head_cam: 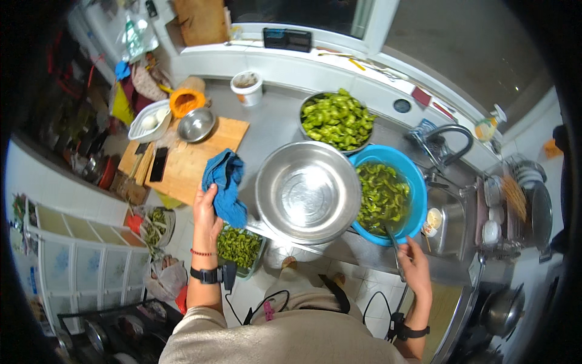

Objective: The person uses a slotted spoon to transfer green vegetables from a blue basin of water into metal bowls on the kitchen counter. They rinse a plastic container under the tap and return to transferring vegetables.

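My left hand (208,209) holds a bunched blue cloth (225,186) above the front edge of the steel counter. Just right of it stands a wide stainless steel basin (307,193), with nothing in it. A blue plastic basin (416,195) next to it contains cut green peppers (382,195) in water. A metal utensil handle (394,252) leans out over its front rim. My right hand (416,264) is beside that handle and close to the rim; whether its fingers grip the handle is unclear. Behind, more green peppers (338,118) are heaped in a steel bowl (305,129).
At left, a wooden cutting board (186,177) bears a phone (158,164) and a small steel bowl (196,125). A cut pumpkin (187,102) and white basket (148,129) stand behind. A faucet (459,136) and sink (448,218) are right. A tub of greens (238,248) is below the counter.
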Motion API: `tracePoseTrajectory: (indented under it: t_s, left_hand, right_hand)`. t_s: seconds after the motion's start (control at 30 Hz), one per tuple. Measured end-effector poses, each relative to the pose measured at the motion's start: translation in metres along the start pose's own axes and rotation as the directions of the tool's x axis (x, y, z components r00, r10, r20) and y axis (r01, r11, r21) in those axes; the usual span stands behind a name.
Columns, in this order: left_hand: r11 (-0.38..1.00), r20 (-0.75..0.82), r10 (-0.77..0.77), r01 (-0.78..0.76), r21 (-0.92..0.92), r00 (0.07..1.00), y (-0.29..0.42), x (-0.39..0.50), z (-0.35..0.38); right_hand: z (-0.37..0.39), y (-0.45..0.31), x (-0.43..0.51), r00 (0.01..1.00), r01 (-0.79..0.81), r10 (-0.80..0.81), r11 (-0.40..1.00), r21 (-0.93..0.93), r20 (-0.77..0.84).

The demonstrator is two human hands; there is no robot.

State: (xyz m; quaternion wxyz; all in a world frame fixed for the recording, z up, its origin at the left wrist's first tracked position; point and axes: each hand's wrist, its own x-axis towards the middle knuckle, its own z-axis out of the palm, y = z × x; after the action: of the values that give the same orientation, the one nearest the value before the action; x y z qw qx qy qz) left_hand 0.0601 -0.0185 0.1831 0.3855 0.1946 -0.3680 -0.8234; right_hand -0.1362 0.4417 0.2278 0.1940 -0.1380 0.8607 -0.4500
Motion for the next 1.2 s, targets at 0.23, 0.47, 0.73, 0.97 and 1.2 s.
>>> tracePoseTrajectory:
  t_s: [0.23, 0.47, 0.73, 0.97, 1.2]
  left_hand:
    - [0.858, 0.53, -0.422, 0.512, -0.028, 0.736, -0.075, -0.068, 0.203]
    - [0.8, 0.796, -0.551, -0.111, 0.589, 0.251, -0.116, -0.138, 0.311]
    - [0.65, 0.321, -0.387, 0.009, 0.76, 0.864, -0.108, -0.118, 0.23]
    - [0.599, -0.003, -0.173, 0.108, 0.794, 0.985, -0.096, -0.122, 0.122]
    - [0.571, -0.426, 0.078, 0.31, 0.76, 0.901, -0.111, -0.125, 0.047]
  right_hand:
    - [0.003, -0.063, 0.0, 0.897, 0.08, -0.368, 0.683, 0.726, 0.246]
    - [-0.082, -0.017, -0.01, 0.983, 0.183, -0.113, 0.536, 0.824, -0.144]
    - [-0.245, 0.146, -0.044, 0.519, 0.2, -0.05, 0.978, 0.064, -0.853]
    - [-0.257, 0.273, -0.025, 0.764, -0.613, 0.333, 0.64, -0.463, -0.552]
    - [-0.148, 0.228, 0.009, 0.937, -0.339, 0.349, 0.895, 0.289, 0.019]
